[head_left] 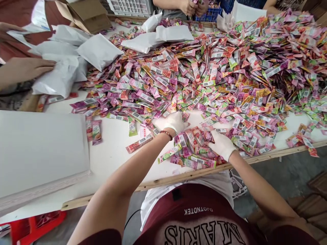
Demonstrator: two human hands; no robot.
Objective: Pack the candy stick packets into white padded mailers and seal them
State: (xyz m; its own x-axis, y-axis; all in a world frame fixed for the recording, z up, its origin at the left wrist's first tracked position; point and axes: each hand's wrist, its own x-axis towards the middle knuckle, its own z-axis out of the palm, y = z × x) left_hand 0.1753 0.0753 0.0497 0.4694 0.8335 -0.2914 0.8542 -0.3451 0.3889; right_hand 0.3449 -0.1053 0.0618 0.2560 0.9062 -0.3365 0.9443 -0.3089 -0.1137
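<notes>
Both my hands wear white gloves with bare fingertips showing. My left hand (176,122) reaches over the white tabletop at the far side of a small heap of stick sachets (191,143); its fingers extend to the right, partly hidden by the back of the hand. At the right side of that heap, my right hand (221,144) has its fingers apart, with the tips touching sachets. The heap lies near the table's front edge, its pink, purple and green sachets at mixed angles. Neither hand shows a sachet gripped in it.
A large mound of sachets (230,75) spreads behind my hands. White bags (99,51) lie on it and at the left, near another person's hand (30,69). A big white sheet-like packet (41,149) covers the left front. Another person's hands (192,6) are across the table.
</notes>
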